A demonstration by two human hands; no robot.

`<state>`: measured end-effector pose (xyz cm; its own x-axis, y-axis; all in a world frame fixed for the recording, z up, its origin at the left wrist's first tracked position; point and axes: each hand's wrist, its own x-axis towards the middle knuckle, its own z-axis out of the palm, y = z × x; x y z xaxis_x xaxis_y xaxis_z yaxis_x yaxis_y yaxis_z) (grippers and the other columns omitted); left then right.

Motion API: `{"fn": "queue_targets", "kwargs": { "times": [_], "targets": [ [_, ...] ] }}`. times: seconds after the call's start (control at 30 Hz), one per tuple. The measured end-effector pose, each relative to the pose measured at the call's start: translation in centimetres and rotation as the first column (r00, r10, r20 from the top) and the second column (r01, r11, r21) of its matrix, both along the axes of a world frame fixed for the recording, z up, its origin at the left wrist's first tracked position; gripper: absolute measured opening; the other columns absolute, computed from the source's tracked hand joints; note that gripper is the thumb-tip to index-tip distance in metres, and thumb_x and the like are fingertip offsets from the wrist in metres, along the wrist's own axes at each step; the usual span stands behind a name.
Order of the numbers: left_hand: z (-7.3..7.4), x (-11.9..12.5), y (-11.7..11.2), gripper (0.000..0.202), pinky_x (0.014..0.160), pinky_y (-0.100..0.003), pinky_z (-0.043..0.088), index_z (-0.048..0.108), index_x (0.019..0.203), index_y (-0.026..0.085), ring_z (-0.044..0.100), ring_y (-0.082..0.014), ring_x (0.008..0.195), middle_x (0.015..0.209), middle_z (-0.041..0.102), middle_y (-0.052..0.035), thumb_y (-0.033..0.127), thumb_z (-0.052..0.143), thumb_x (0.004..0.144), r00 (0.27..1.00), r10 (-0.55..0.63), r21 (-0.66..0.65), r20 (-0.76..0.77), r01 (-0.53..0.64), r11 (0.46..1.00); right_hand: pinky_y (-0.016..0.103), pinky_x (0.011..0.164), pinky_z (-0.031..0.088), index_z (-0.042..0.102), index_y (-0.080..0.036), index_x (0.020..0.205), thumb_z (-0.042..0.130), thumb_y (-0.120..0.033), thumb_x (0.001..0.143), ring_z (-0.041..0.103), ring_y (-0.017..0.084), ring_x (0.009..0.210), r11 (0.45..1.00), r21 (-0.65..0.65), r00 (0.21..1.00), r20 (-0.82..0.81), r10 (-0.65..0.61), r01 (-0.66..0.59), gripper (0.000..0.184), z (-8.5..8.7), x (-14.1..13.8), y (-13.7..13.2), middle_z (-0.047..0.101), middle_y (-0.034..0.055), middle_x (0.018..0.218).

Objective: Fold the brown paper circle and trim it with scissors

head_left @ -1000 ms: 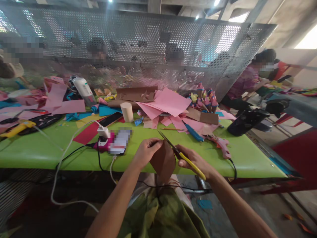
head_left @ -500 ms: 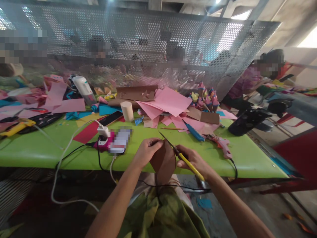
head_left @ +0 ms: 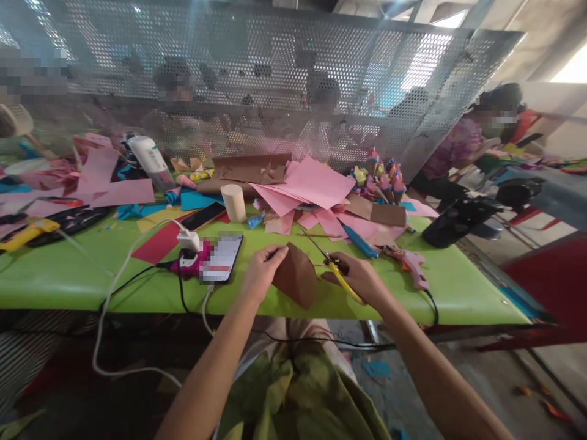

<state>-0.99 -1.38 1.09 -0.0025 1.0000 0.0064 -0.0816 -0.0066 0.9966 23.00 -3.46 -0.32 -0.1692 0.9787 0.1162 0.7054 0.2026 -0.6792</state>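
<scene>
My left hand (head_left: 265, 270) pinches the upper left corner of a piece of brown paper (head_left: 296, 278), holding it just above the front of the green table. The paper's right edge is curved. My right hand (head_left: 355, 276) is closed around yellow-handled scissors (head_left: 342, 275), whose blades point up and to the left, beyond the paper's right edge. Blades and paper look apart. Left of my left hand lies a phone (head_left: 223, 260) with a white cable, beside a pink power strip (head_left: 192, 264). A pink glue gun (head_left: 413, 269) rests to the right of my right hand.
Pink paper sheets (head_left: 316, 183) and brown paper (head_left: 250, 168) are piled along the back of the green table (head_left: 463, 287). A black bottle (head_left: 458, 221) lies at the right. White cable (head_left: 98, 336) hangs over the front edge. A perforated metal panel (head_left: 257, 73) stands behind.
The scissors have moved off the brown paper's edge to the right. The paper has turned and shifted left and up with my left hand, and its lower folded part no longer hangs down.
</scene>
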Motion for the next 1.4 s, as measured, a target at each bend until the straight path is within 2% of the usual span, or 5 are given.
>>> {"fn": "queue_targets", "kwargs": {
  "times": [0.17,0.33,0.73,1.1,1.4],
  "targets": [
    [-0.4,-0.4,0.8,0.033,0.064,-0.025,0.045,0.078,0.076,0.018,0.061,-0.0160,0.068,0.073,0.074,-0.0022,0.047,0.084,0.061,0.983,0.109,-0.067,0.147,-0.100,0.993,0.030,0.079,0.049,0.067,-0.023,0.131,0.062,-0.014,0.082,0.070,0.026,0.096,0.998,0.068,0.895,0.443,-0.046,0.018,0.051,0.2,0.6,1.2,0.076,0.0100,0.109],
    [-0.6,0.0,0.8,0.038,0.055,-0.023,0.040,0.075,0.077,0.018,0.057,-0.0123,0.061,0.070,0.069,0.0006,0.045,0.088,0.054,0.951,0.167,-0.128,0.259,-0.138,0.982,0.032,0.082,0.050,0.064,-0.025,0.138,0.060,-0.014,0.085,0.069,0.027,0.102,0.990,0.127,0.834,0.537,-0.125,0.067,0.054,0.8,0.3,0.9,0.075,0.0112,0.109],
    [-1.7,1.4,0.4,0.037,0.059,-0.023,0.041,0.070,0.073,0.017,0.056,-0.0108,0.061,0.065,0.064,0.0032,0.042,0.090,0.055,0.922,0.216,-0.096,0.321,-0.195,0.976,0.034,0.078,0.053,0.075,-0.022,0.100,0.067,-0.038,0.086,0.069,0.023,0.089,0.972,0.217,0.958,-0.284,-0.024,0.088,0.023,-0.3,-1.1,2.0,0.074,0.0070,0.098],
    [-0.6,1.9,-1.2,0.047,0.053,-0.023,0.045,0.064,0.074,0.018,0.060,-0.0112,0.055,0.066,0.068,0.0032,0.047,0.092,0.049,0.866,0.137,-0.220,0.480,-0.033,0.975,0.031,0.067,0.047,0.068,-0.023,0.071,0.072,-0.040,0.079,0.059,0.019,0.069,0.949,0.262,0.919,-0.388,-0.066,0.178,0.019,0.7,-4.0,1.1,0.068,0.0021,0.072],
    [-0.3,1.6,-0.3,0.049,0.056,-0.021,0.043,0.053,0.080,0.022,0.062,-0.0104,0.058,0.070,0.067,0.0058,0.047,0.088,0.056,0.799,0.263,-0.201,0.541,-0.181,0.963,0.043,0.103,0.046,0.078,-0.025,0.082,0.063,-0.033,0.087,0.063,0.028,0.116,0.965,0.233,0.901,-0.381,0.207,-0.123,0.017,1.7,-2.0,-2.2,0.073,0.0080,0.122]
  ]
}}
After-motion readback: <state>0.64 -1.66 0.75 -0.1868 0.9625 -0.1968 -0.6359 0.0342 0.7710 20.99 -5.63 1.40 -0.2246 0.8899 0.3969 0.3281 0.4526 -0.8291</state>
